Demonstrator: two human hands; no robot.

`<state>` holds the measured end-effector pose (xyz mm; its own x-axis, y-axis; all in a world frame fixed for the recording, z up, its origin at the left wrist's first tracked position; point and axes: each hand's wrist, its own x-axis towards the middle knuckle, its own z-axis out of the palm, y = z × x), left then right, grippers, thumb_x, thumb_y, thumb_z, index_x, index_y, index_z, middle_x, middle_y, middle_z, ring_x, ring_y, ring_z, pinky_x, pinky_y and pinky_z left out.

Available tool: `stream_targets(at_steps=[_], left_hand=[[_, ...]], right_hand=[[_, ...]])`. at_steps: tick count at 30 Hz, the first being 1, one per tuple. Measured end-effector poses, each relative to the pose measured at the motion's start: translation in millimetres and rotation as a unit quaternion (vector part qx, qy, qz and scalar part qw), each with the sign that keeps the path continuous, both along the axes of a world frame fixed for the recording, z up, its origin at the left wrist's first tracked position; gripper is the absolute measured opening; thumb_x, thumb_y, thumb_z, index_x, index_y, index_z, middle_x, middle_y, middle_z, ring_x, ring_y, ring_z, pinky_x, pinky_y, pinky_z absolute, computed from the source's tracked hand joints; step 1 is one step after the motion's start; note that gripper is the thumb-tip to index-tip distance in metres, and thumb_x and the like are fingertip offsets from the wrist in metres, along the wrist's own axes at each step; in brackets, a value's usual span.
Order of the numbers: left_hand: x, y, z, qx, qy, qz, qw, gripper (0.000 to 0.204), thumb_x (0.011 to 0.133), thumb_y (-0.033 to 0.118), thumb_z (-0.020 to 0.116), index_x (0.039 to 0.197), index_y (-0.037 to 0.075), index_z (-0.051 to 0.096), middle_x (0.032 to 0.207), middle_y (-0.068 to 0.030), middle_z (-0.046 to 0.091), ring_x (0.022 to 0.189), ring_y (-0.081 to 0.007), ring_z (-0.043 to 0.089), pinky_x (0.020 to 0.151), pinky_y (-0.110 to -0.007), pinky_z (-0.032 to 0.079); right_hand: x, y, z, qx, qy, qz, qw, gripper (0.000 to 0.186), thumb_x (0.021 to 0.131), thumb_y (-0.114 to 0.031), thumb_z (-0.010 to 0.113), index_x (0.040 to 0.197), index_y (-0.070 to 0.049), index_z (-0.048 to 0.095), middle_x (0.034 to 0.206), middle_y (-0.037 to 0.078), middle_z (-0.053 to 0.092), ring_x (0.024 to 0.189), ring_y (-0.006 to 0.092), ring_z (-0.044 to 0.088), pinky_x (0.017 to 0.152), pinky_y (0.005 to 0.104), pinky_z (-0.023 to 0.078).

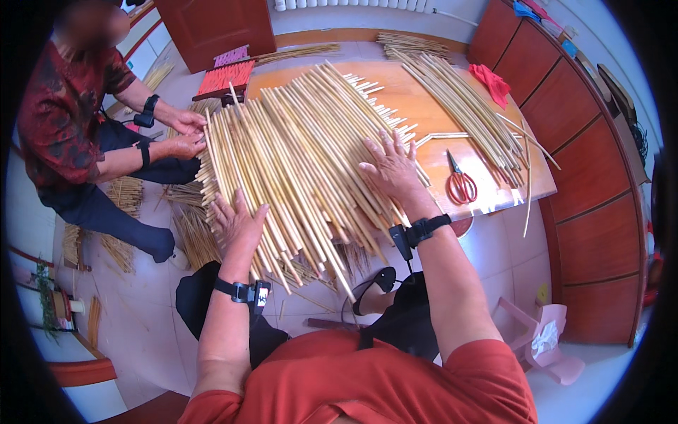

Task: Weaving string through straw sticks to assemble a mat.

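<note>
Reddish-brown cabinets (597, 244) beside a white wall (604, 32), pale tiled floor (141, 346).

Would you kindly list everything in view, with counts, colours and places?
table: one, orange, centre
stalks: many, yellow, on the table, overhanging it, and on the floor
scissors: one, red-handled, table's right
cloth: one, red, table's far right
cabinet: one, red-brown, right
seat: one, pink, lower right
radiator: one, white, top edge
door: one, red, upper left
plant: one, green, left edge
co-worker: one, dark red patterned top, left
wristbands: four, black, two per person
sleeves: two, red, lower edge
left hand: one, bare, on the stalks
right hand: one, bare, on the stalks
</note>
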<state>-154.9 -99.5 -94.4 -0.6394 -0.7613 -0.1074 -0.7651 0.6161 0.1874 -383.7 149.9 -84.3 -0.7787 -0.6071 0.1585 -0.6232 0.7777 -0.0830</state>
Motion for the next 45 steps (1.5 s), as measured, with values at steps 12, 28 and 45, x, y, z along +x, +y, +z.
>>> stream_targets(at_steps=[12, 28, 45], left_hand=[[60, -55, -13, 0.111, 0.184, 0.178, 0.960, 0.086, 0.087, 0.048, 0.059, 0.149, 0.008, 0.014, 0.151, -0.0233, 0.017, 0.140, -0.0382, 0.016, 0.113, -0.040, 0.020], [72, -51, -47, 0.520, 0.437, 0.225, 0.698, 0.040, 0.087, 0.015, 0.066, 0.122, 0.001, 0.052, 0.112, -0.0092, 0.060, 0.105, -0.0192, 0.057, 0.090, -0.033, 0.046], [76, -70, -81, 0.654, 0.570, 0.191, 0.459, 0.062, 0.089, 0.057, 0.051, 0.126, 0.006, 0.051, 0.117, -0.0103, 0.059, 0.108, -0.0230, 0.057, 0.093, -0.038, 0.046]], right_hand=[[-101, 17, -35, 0.006, -0.069, 0.015, 0.997, 0.070, 0.090, -0.055, 0.042, 0.146, -0.015, 0.027, 0.153, 0.012, 0.022, 0.143, 0.0302, 0.016, 0.111, 0.0589, 0.012], [-96, 37, -51, -0.003, -0.054, -0.026, 0.998, 0.069, 0.089, -0.055, 0.045, 0.146, -0.019, 0.028, 0.153, 0.009, 0.023, 0.139, 0.0325, 0.023, 0.107, 0.0579, 0.022], [98, -80, 8, -0.025, -0.047, 0.206, 0.977, 0.076, 0.088, -0.059, 0.044, 0.149, -0.020, 0.020, 0.155, 0.013, 0.013, 0.144, 0.0330, 0.008, 0.112, 0.0567, 0.005]])
